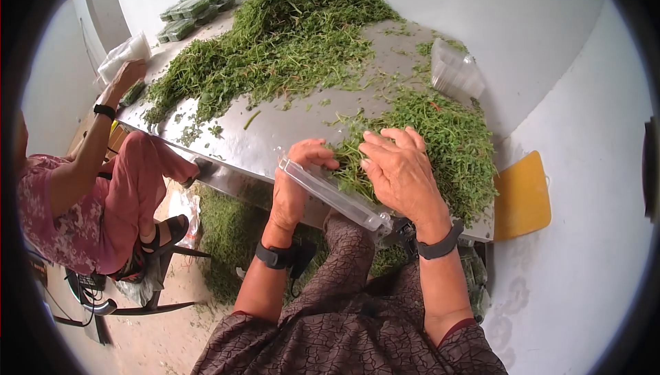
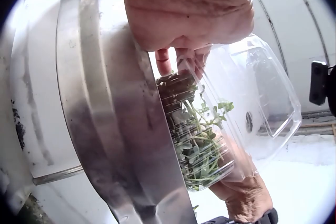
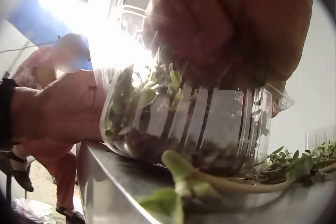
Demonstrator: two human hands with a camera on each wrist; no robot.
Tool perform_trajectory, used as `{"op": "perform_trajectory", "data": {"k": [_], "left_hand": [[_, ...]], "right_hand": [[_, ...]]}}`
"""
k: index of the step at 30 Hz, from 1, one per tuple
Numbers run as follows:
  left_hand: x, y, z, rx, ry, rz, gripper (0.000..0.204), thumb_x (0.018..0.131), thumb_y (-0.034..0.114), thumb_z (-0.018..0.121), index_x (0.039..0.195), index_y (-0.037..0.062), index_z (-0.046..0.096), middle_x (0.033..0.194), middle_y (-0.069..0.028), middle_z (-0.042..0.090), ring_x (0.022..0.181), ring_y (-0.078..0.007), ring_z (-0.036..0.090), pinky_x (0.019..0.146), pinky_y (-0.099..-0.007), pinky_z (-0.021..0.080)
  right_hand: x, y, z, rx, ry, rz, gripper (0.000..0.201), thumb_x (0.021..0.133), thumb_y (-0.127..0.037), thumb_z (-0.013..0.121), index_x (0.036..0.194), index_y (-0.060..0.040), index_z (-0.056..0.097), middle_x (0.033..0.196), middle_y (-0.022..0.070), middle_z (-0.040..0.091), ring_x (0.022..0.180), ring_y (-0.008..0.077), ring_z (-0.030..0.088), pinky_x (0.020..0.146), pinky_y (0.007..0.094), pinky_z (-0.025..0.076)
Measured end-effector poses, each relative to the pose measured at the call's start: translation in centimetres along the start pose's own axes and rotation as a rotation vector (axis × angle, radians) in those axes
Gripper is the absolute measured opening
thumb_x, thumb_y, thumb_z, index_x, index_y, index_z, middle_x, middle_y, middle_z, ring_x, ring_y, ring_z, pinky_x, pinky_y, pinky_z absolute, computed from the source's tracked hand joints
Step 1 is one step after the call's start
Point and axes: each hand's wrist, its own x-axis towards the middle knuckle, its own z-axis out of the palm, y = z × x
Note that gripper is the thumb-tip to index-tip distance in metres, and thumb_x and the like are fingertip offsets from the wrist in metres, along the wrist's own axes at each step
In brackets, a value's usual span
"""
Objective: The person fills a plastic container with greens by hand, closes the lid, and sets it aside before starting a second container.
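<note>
A clear plastic clamshell container [image 1: 337, 196] sits tilted at the near edge of the steel table [image 1: 275, 134]. My left hand [image 1: 302, 169] grips its left end, fingers curled over the rim. My right hand [image 1: 399, 169] lies flat on green leafy sprigs [image 1: 447, 134] and presses them into the box. The left wrist view shows the container [image 2: 210, 145] partly filled with greens, its lid hanging open, under my left hand [image 2: 189, 8]. In the right wrist view my right hand [image 3: 231, 29] covers the top of the container [image 3: 184, 124], with my left hand [image 3: 58, 108] beside it.
A large heap of greens [image 1: 275, 38] covers the far table. Empty clear containers [image 1: 454, 69] are stacked at the right, filled ones [image 1: 192, 10] at the far left. Another person [image 1: 75, 189] sits at the left. A yellow board [image 1: 522, 193] leans by the white wall.
</note>
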Motion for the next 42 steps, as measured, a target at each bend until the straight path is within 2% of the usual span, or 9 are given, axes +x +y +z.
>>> {"op": "perform_trajectory", "data": {"k": [10, 14, 16, 24, 28, 30, 32, 36, 42], "left_hand": [[-0.2, -0.2, 0.3, -0.050, 0.024, -0.025, 0.057, 0.097, 0.042, 0.022, 0.102, 0.0028, 0.063, 0.087, -0.0105, 0.068, 0.117, -0.0265, 0.049, 0.102, -0.0394, 0.035], [-0.3, -0.8, 0.0, -0.103, 0.008, -0.004, 0.057, 0.098, 0.041, 0.021, 0.104, 0.0028, 0.063, 0.092, -0.0113, 0.068, 0.117, -0.0258, 0.049, 0.103, -0.0393, 0.035], [-0.6, -0.9, -0.1, -0.051, -0.003, -0.015, 0.056, 0.099, 0.040, 0.021, 0.105, 0.0028, 0.063, 0.094, -0.0119, 0.069, 0.117, -0.0254, 0.049, 0.103, -0.0394, 0.034], [-0.4, -0.7, -0.1, -0.038, 0.062, 0.073, 0.048, 0.099, 0.031, 0.026, 0.104, 0.0019, 0.064, 0.093, -0.0119, 0.071, 0.120, -0.0255, 0.048, 0.106, -0.0401, 0.033], [-0.3, -0.5, -0.3, 0.024, 0.071, 0.114, 0.047, 0.098, 0.030, 0.028, 0.103, 0.0012, 0.064, 0.092, -0.0127, 0.071, 0.117, -0.0263, 0.051, 0.103, -0.0395, 0.036], [-0.8, -1.0, -0.3, -0.207, 0.086, -0.011, 0.047, 0.098, 0.031, 0.030, 0.104, 0.0010, 0.065, 0.092, -0.0146, 0.070, 0.113, -0.0248, 0.054, 0.101, -0.0388, 0.038], [-0.7, -1.4, -0.4, -0.129, 0.093, 0.084, 0.047, 0.098, 0.034, 0.033, 0.103, -0.0004, 0.065, 0.105, -0.0167, 0.066, 0.098, -0.0233, 0.063, 0.094, -0.0377, 0.043], [-1.0, -0.8, -0.1, -0.271, 0.139, 0.055, 0.039, 0.096, 0.030, 0.041, 0.103, -0.0013, 0.064, 0.122, -0.0173, 0.057, 0.092, -0.0241, 0.066, 0.091, -0.0374, 0.046], [-1.1, -0.8, -0.1, -0.332, 0.197, 0.048, 0.035, 0.097, 0.028, 0.044, 0.097, -0.0014, 0.065, 0.118, -0.0139, 0.059, 0.102, -0.0252, 0.062, 0.094, -0.0378, 0.043]], "right_hand": [[0.6, 0.8, 0.5, 0.028, -0.101, -0.041, 0.018, 0.081, -0.013, 0.065, 0.095, -0.0021, 0.067, 0.099, 0.0109, 0.069, 0.108, 0.0347, 0.056, 0.100, 0.0484, 0.036], [0.3, 1.2, 0.0, 0.098, -0.084, -0.033, 0.020, 0.082, -0.014, 0.065, 0.099, -0.0032, 0.068, 0.103, 0.0108, 0.069, 0.111, 0.0339, 0.055, 0.101, 0.0472, 0.037], [0.0, 1.3, -1.0, 0.174, 0.097, -0.036, 0.022, 0.083, -0.013, 0.064, 0.104, -0.0043, 0.068, 0.109, 0.0105, 0.068, 0.113, 0.0326, 0.055, 0.101, 0.0452, 0.038], [-3.8, 0.9, -4.3, 0.285, 0.056, 0.190, 0.028, 0.081, -0.004, 0.065, 0.109, -0.0058, 0.069, 0.112, 0.0086, 0.068, 0.113, 0.0296, 0.056, 0.097, 0.0403, 0.043], [-3.9, 0.7, -3.2, 0.117, 0.056, 0.080, 0.024, 0.080, -0.006, 0.067, 0.103, -0.0048, 0.069, 0.104, 0.0100, 0.070, 0.110, 0.0317, 0.056, 0.100, 0.0432, 0.040], [-3.9, 0.4, -2.8, 0.115, 0.055, 0.081, 0.021, 0.080, -0.008, 0.067, 0.100, -0.0040, 0.069, 0.102, 0.0104, 0.070, 0.109, 0.0319, 0.057, 0.101, 0.0441, 0.038], [-3.7, 0.5, -2.5, 0.049, 0.035, 0.044, 0.020, 0.080, -0.010, 0.067, 0.099, -0.0031, 0.069, 0.102, 0.0106, 0.070, 0.110, 0.0320, 0.057, 0.102, 0.0446, 0.037], [-3.7, 0.7, -2.8, 0.079, 0.001, 0.037, 0.020, 0.080, -0.010, 0.067, 0.099, -0.0030, 0.070, 0.102, 0.0107, 0.070, 0.110, 0.0310, 0.057, 0.103, 0.0450, 0.036], [-2.6, 2.3, -6.1, 0.096, 0.140, 0.090, 0.021, 0.079, -0.004, 0.066, 0.099, -0.0012, 0.070, 0.102, 0.0127, 0.070, 0.099, 0.0298, 0.061, 0.090, 0.0378, 0.047]]}}
